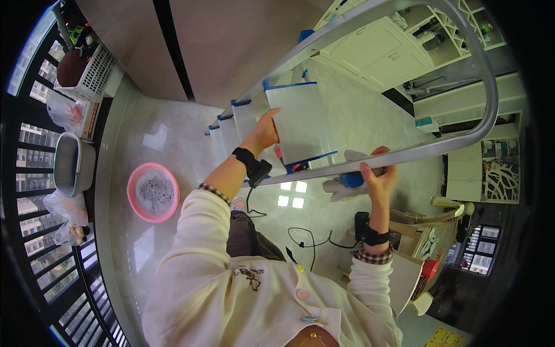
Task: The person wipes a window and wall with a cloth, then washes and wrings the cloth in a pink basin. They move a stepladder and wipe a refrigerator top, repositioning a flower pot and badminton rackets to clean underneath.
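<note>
An aluminium stepladder [433, 149] with blue plastic trim stands in front of me, its curved handrail looping across the upper right. My left hand [264, 130] grips the near edge of its wide top platform [301, 121], fingers partly hidden beneath. My right hand [380, 173] is wrapped around the handrail's lower side, thumb on the near face. Narrower treads [232, 126] descend to the left of the platform. Just left of my right hand, a blue part [352, 179] and a grey-beige fuzzy thing [340, 191] show behind the rail; what they are is unclear.
A pink basin [130, 191] of sudsy water stands on the tiled floor. Along the barred window are a grey bucket [71, 167], plastic bags [65, 206] and a white basket [93, 71]. Black cables [312, 243] dangle near my body. Wooden furniture [407, 260] stands right, cabinets [373, 47] beyond.
</note>
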`<state>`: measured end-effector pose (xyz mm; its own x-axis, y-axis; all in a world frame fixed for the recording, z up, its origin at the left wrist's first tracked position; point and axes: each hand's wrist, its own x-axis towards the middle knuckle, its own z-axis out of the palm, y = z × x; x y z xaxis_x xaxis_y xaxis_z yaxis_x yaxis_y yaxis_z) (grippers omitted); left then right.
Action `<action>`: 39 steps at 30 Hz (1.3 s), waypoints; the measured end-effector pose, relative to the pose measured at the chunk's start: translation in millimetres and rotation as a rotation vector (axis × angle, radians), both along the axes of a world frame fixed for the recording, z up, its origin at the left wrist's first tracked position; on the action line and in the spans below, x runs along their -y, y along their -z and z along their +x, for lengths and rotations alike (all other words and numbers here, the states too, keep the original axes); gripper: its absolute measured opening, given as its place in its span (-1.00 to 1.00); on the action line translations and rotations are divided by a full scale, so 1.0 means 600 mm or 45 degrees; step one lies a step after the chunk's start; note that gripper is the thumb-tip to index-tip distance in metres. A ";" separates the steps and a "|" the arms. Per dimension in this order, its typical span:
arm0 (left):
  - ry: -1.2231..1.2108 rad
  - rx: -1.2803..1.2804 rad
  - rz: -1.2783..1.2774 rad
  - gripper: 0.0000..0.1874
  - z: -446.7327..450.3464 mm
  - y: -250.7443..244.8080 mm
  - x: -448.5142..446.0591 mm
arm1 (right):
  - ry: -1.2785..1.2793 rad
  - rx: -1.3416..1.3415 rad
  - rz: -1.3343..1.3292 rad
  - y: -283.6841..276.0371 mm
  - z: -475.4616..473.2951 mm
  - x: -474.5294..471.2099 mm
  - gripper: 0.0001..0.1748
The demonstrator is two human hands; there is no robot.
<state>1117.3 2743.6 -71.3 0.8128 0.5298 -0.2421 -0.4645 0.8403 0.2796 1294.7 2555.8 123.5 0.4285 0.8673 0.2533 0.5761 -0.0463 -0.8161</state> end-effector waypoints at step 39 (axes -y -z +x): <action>-0.718 -0.312 -0.089 -0.21 -0.342 -0.083 0.133 | -0.662 -0.294 0.121 -0.103 -0.264 -0.047 -0.50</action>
